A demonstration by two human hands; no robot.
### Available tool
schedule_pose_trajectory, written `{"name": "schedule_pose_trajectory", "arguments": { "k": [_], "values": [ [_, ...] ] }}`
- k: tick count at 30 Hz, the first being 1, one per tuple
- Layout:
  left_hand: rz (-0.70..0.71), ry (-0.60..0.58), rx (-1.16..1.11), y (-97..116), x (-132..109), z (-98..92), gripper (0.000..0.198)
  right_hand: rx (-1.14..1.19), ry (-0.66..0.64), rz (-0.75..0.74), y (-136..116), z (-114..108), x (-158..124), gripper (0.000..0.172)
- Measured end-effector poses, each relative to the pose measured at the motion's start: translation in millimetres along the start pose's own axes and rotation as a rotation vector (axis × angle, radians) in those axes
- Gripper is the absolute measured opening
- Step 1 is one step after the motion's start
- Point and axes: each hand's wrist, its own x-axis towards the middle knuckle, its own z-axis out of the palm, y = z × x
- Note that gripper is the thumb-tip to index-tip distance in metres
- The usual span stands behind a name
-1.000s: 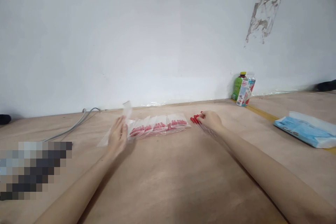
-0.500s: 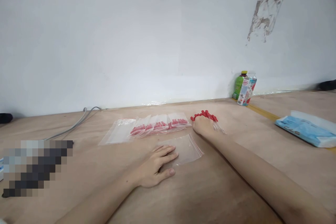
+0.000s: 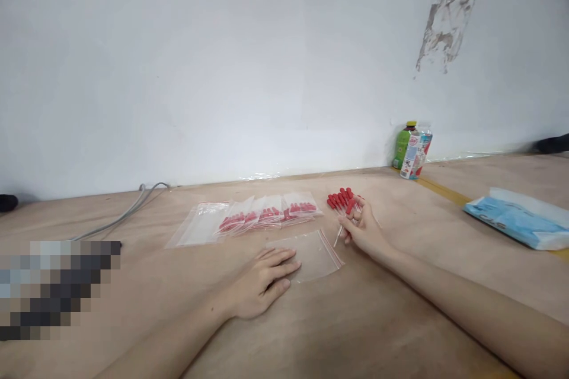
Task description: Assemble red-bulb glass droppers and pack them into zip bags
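My left hand (image 3: 267,281) lies flat with its fingers spread, the fingertips resting on a clear zip bag (image 3: 313,257). To the right, my right hand (image 3: 362,228) pinches a red-tipped stick (image 3: 349,207), whose pale shaft slants down toward the bag's zip edge. Several more red-tipped sticks (image 3: 340,196) lie just behind that hand, partly hidden by it. Behind my left hand is an overlapping row of filled bags (image 3: 271,213) with red pieces inside. At the row's left end lie flat clear bags (image 3: 198,225) with nothing red in them.
A green bottle (image 3: 402,145) and a printed carton (image 3: 416,154) stand by the wall. On the right lies a blue and white packet (image 3: 518,222). A grey cable (image 3: 111,223) runs along the left, near a pixelated patch. Brown paper (image 3: 284,331) covers the surface.
My right hand has drawn back toward me from the red-tipped sticks and now holds one raised between its fingers. My left hand has stayed on the clear bag.
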Motion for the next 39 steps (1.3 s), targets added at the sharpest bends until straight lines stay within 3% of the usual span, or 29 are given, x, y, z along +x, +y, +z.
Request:
{"name": "schedule_pose_trajectory", "arguments": {
  "k": [4, 11, 15, 18, 21, 24, 32, 39],
  "values": [
    [0.008, 0.007, -0.012, 0, 0, -0.5, 0.039, 0.049, 0.003, 0.019, -4, 6, -3, 0.072],
    [0.009, 0.051, -0.031, 2, 0, 0.2, 0.043, 0.235, -0.101, 0.188, -2, 6, -10, 0.039],
    [0.014, 0.074, -0.039, 4, 0, -0.7, 0.049, 0.144, -0.312, 0.257, -8, -10, -13, 0.032],
    [0.007, 0.064, -0.036, 6, 0, -2.1, 0.049, 0.017, -0.506, 0.235, -13, -22, -12, 0.029],
    [0.004, 0.05, -0.036, 6, 1, -3.0, 0.048, -0.007, -0.605, 0.147, -17, -26, -10, 0.027],
    [0.018, 0.05, -0.038, 6, 1, -2.7, 0.045, 0.02, -0.657, 0.093, -19, -23, -9, 0.027],
    [0.025, 0.06, -0.032, 0, 1, -0.2, 0.041, -0.053, -0.738, 0.159, -18, -10, -9, 0.028],
    [-0.05, 0.043, -0.074, 2, 0, -2.1, 0.041, -0.067, -0.821, 0.163, -16, -16, 0, 0.026]
  ]
}}
